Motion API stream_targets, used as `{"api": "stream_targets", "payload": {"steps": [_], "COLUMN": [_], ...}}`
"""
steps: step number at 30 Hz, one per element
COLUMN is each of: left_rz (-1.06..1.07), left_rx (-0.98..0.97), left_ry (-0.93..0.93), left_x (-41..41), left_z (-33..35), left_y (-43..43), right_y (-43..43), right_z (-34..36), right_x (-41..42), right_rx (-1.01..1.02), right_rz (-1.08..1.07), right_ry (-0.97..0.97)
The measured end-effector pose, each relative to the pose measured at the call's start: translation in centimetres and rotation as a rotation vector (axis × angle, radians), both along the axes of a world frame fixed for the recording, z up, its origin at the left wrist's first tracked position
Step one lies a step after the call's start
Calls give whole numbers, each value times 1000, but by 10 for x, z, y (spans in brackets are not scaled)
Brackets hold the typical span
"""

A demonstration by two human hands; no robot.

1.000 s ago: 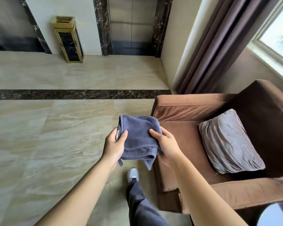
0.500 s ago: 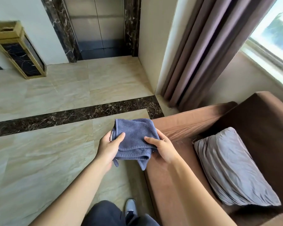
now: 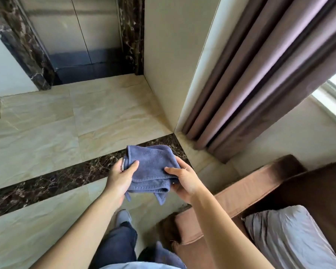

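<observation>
Both hands are out in front, each gripping one side of the same folded blue towel point(image 3: 151, 167). The left hand point(image 3: 119, 178) has its thumb laid over the top near the left edge with the fingers tucked underneath, and the right hand point(image 3: 184, 181) does the same on the right edge, thumb on top and fingers curled under. So the hands are a bit apart, with the towel bridging the gap between them, held up in the air over the floor and not touching anything else. A couple of loose corners hang down from the near edge, just below the thumbs.

Straight below the hands you can see dark trouser legs point(image 3: 116, 247) and a grey shoe point(image 3: 123, 217) on the pale marble floor point(image 3: 47, 142). Down and to the right of the right hand is a brown armchair point(image 3: 246, 193), its armrest close to that forearm, with a grey cushion point(image 3: 287, 235) sitting on the seat further right.

Under and just past the towel a dark marble strip point(image 3: 47, 183) runs across the floor tiles. Beyond the right hand, a brownish curtain point(image 3: 260, 78) hangs down to the floor beside a cream wall corner point(image 3: 175, 61). Farthest off, up past the left hand, there's a set of metal elevator doors point(image 3: 76, 35) framed in dark marble.
</observation>
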State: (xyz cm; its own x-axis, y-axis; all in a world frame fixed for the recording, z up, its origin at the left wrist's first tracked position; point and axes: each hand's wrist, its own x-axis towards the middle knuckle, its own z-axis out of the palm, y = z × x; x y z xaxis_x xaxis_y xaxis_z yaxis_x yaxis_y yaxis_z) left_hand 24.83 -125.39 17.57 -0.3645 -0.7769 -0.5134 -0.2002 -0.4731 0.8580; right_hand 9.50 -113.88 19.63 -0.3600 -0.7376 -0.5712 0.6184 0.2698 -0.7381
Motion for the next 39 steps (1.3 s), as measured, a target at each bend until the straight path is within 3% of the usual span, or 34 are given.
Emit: {"api": "stream_targets", "payload": {"steps": [10,19,25,28,32,35,39], "left_rz": [-108,-156,-289,-303,-423,-442,-418], "left_rx": [65,86,90,230,415,565,485], "left_ry": [-67,-221,-309,-307,-226,-157,-193], "left_x": [-160,-349,-456,-503,-546,-565,-562], "left_z": [-19,-146,-380,-531,-713,-796,-855], "left_y": [-223,-422,-538,-568,-567,-556,-552], "right_y": [-203,-407,-528,-560,-571,-570,-557], "right_z": [-18,-152,-362,-509,-682,-761,-839], "right_x": [-141,-331,-432,-467,-498,-505,-493], "right_rx": [124,362,609,739,826,829,636], "right_rz": [-155,-127,-19,165,212,215,204], "right_ry": [-9,26,288,594,848,1017,1214]}}
